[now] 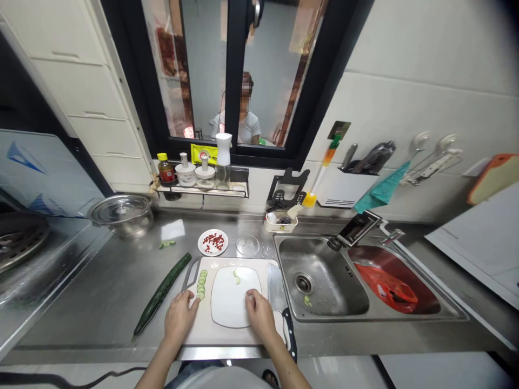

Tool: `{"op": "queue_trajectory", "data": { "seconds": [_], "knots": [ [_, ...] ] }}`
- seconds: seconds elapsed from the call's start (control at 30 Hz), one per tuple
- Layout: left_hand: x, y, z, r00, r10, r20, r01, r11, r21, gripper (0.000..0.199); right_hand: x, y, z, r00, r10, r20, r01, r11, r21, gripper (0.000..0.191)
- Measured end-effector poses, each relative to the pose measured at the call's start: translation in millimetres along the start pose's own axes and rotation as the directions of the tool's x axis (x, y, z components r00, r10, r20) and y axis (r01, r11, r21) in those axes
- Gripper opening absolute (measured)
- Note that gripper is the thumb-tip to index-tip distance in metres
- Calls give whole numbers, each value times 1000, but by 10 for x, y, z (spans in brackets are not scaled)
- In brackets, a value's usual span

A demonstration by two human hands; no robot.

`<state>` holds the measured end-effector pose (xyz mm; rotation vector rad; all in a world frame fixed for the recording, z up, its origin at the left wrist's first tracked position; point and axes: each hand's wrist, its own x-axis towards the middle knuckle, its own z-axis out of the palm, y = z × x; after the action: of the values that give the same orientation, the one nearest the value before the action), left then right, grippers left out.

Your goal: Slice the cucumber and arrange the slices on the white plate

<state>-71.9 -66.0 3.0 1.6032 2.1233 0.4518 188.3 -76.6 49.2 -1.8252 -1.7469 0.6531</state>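
Observation:
A white square plate (233,302) lies on a pale cutting board (203,332), with a couple of cucumber slices (237,277) near its far edge. Left of the plate, overlapping cucumber slices (201,282) form a row on the board. My left hand (180,316) rests by the near end of that row, thumb and forefinger apart. Over the plate's right side is my right hand (260,312), fingertips drawn together; anything between them is too small to make out. A knife (275,286) lies along the board's right edge. A whole cucumber (162,294) lies on the counter at left.
Behind the board stand a small plate of red pieces (213,242) and a clear round dish (247,245). A lidded steel pot (124,215) is at back left. On the right, the double sink (324,315) holds a red bag (385,289). Beyond the window a person (248,127) is visible.

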Motion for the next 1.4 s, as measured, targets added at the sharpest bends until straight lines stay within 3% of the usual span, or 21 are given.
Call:
{"op": "queue_trajectory", "data": {
  "seconds": [0.33, 0.6, 0.8, 1.03, 1.23, 1.3, 1.4],
  "knots": [
    [-45, 133, -22, 1000, 7, -13, -7, 1000, -8, 24, -52, -39, 17, 1000, -2, 6, 2, 999, 41, 30],
    [-43, 167, 28, 996, -85, 6, 85, 994, -65, 15, -77, -55, 45, 999, 7, 37, -9, 999, 51, 29],
    [-97, 184, -3, 993, -111, -32, 99, 961, -259, 13, -84, -41, 55, 999, -4, 31, 2, 998, 59, 30],
    [-111, 218, -109, 987, -158, -35, 123, 872, -474, 38, -76, -57, 39, 1000, -11, 20, 9, 997, 83, 31],
    [-166, 525, -219, 998, 51, 31, -21, 783, -622, 50, -85, -346, 17, 991, -67, 113, 43, 979, 201, 30],
    [-216, 668, -265, 982, 163, 97, -64, 768, -638, 45, -86, -463, 29, 982, -116, 148, 71, 958, 277, 30],
    [-294, 834, -338, 956, 272, 111, -143, 760, -634, 40, -83, -573, 49, 976, -161, 145, 96, 921, 377, 25]
  ]
}}
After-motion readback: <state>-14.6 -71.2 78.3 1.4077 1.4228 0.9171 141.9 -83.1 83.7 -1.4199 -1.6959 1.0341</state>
